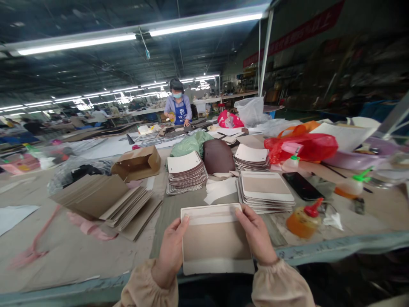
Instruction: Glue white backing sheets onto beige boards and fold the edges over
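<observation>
A flat white-edged panel with a tan middle (214, 238) lies at the table's near edge. My left hand (171, 249) grips its left side with the thumb on top. Its right side is held by my right hand (255, 233), fingers at the upper right corner. Just behind on the right sits a stack of similar panels (265, 189). Two more stacks (185, 172) (251, 157) stand farther back.
A pile of tan cardboard sheets (108, 202) lies at left, a brown paper bag (138, 163) behind it. An orange glue bottle with a red cap (303, 219), a black phone (302, 186) and red plastic bags (303, 145) are at right. A person in a blue apron (177, 108) works across the table.
</observation>
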### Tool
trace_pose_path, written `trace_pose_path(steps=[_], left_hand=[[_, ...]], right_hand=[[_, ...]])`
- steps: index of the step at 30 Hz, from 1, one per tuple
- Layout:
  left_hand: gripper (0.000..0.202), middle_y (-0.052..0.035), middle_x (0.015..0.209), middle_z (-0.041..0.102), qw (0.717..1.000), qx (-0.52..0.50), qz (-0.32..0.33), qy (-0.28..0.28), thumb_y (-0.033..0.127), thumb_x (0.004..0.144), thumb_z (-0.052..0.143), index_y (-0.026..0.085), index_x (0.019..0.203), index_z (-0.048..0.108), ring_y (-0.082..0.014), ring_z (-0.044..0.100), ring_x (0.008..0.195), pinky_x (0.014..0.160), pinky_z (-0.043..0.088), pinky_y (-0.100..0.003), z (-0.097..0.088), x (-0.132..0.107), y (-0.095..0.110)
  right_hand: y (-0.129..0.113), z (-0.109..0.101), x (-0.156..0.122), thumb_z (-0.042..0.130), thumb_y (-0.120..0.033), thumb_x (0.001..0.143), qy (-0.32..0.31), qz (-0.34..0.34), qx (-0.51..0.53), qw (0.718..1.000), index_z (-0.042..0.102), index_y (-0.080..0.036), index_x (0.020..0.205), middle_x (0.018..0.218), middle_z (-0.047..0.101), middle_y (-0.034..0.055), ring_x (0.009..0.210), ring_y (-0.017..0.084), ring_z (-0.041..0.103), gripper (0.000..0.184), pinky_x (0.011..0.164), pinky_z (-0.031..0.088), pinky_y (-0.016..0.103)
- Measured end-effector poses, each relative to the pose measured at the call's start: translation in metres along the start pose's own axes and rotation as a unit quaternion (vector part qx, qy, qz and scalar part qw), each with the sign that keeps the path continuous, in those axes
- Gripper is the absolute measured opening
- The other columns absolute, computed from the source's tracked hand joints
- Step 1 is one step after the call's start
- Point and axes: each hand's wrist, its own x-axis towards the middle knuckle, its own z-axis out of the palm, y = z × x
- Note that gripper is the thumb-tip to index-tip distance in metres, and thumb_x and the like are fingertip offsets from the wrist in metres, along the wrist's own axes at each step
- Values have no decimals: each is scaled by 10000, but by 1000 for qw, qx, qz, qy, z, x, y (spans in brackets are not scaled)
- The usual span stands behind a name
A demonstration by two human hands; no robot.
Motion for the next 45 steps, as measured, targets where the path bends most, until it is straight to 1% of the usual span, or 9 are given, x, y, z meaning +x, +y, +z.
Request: trace_pose_path(steps=[3,9,16,24,31,37,39,42,45], left_hand=[[359,-92,893,730,1000,1,5,-14,414,778,687,142,1012,682,-225,688,803,696,534,-301,1,-3,0],[350,-79,876,731,1000,11,0,-9,423,759,702,149,976,689,-218,683,768,670,513,-287,-1,-5,-2],[396,-80,877,719,997,30,32,-62,419,775,678,147,1061,657,-213,670,770,699,493,-288,1,-2,7],[309,16,623,627,998,59,16,-16,433,699,744,150,737,626,-118,561,549,546,425,-227,2,17,7],[292,24,594,612,1000,-3,0,-3,392,666,780,149,707,623,-108,556,524,536,420,-220,5,15,3],[264,7,637,659,1000,-15,-6,2,366,688,771,152,718,620,-126,614,554,596,479,-245,2,16,3],[266,-8,662,673,1000,-16,-8,7,370,697,764,148,749,628,-142,636,590,604,488,-248,-2,18,5],[280,-28,693,686,1000,-13,-14,7,380,706,755,138,780,635,-164,658,638,614,499,-253,-5,19,7],[277,-24,670,685,1000,-7,-18,10,378,700,761,139,754,632,-179,669,657,629,506,-259,-6,18,8]], right_hand=[[-1,0,0,593,-473,819,9,-5,-6,1000,628,-196,893,846,605,16,845,190,510,289,778,377,273],[1,0,1,579,-504,808,60,-8,-92,994,572,-188,665,652,489,-15,670,154,437,346,635,352,261],[8,-2,3,580,-506,804,75,5,-98,992,647,-184,768,751,575,16,739,185,480,331,657,362,278],[9,-3,2,574,-495,819,63,-1,-112,992,594,-190,692,696,525,-12,702,162,447,331,674,341,273],[18,-5,4,590,-503,808,41,22,-60,997,620,-190,751,720,566,-3,713,173,471,319,650,343,272],[16,-2,7,569,-545,808,40,14,-55,998,606,-198,678,680,582,-4,722,187,503,373,680,378,277],[14,-2,7,525,-577,825,33,22,-37,999,637,-200,721,732,626,18,762,206,538,407,713,402,290],[13,-3,7,474,-617,833,10,51,-7,999,672,-204,918,861,673,61,799,234,580,466,696,436,312],[12,-2,5,527,-578,817,14,11,-53,998,647,-207,1063,996,671,71,904,241,583,461,758,437,319]])
